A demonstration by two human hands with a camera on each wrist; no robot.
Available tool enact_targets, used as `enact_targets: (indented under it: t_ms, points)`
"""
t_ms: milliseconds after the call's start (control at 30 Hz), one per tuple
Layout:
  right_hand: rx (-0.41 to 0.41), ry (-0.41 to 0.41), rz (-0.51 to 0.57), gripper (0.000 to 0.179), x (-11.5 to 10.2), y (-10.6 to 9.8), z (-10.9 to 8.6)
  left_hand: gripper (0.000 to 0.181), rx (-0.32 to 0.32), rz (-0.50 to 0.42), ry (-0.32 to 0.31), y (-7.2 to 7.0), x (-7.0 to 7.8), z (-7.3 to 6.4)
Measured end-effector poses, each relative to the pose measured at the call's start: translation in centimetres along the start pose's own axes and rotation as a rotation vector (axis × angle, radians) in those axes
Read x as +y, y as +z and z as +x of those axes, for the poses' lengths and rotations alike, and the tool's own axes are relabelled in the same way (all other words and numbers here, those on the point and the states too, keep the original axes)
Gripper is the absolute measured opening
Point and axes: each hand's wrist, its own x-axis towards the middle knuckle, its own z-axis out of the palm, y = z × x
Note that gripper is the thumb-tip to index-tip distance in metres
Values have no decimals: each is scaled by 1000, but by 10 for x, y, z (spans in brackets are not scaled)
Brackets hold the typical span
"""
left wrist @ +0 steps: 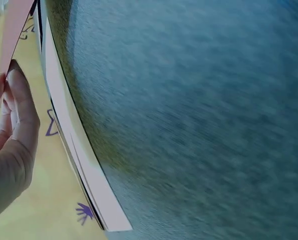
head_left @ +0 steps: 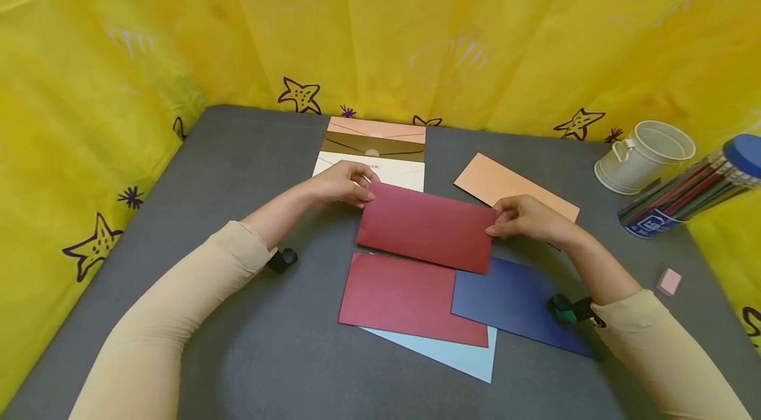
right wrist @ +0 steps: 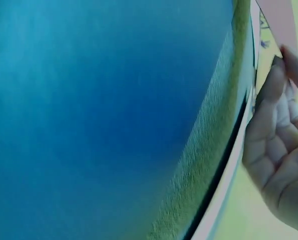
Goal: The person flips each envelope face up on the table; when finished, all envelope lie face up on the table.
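Note:
A dark red envelope (head_left: 428, 228) is held between both hands, its front edge tilted slightly down to the right. My left hand (head_left: 343, 182) pinches its left edge between thumb and fingers. At the opposite short edge, my right hand (head_left: 526, 218) pinches it the same way. The left wrist view has the left hand (left wrist: 18, 125) gripping the envelope's pinkish edge (left wrist: 13, 37). Nearer to me, a second red envelope (head_left: 404, 301) lies on the table, overlapping a light blue envelope (head_left: 470, 357) and touching a dark blue envelope (head_left: 511, 301).
Behind the hands, peach (head_left: 380, 128), brown (head_left: 404, 150) and white (head_left: 410, 174) envelopes overlap in steps. An orange envelope (head_left: 493, 181) lies beyond the right hand. Farther right are a white metal pot (head_left: 633, 162), a tube of pencils (head_left: 684, 195) and a pink eraser (head_left: 670, 281). Yellow cloth (head_left: 386, 30) borders the table.

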Motion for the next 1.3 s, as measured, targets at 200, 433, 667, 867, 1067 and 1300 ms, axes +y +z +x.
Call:
enact_targets:
  t_ms: [200,433,667,867,1067,1300]
  points:
    - [-32,-9,239,18,-1,1,2,26,24,-97,5,-12,-11,-5]
    - [74,-53,385,17,-12,2,3,24,63,-95,21,-23,-15,-13]
    - [270,-98,516,5,-27,11,2,20,136,-127,42,-36,-15,-21]
    - [326,-186,588,7,-41,19,4,15,181,-210,104,-49,-14,-27]
    - [327,-134,472,30,-53,25,6,28,216,-181,98,-57,-21,-30]
    - [260,-55,439,40,-58,30,17,34,183,-139,48,-61,-29,-32]
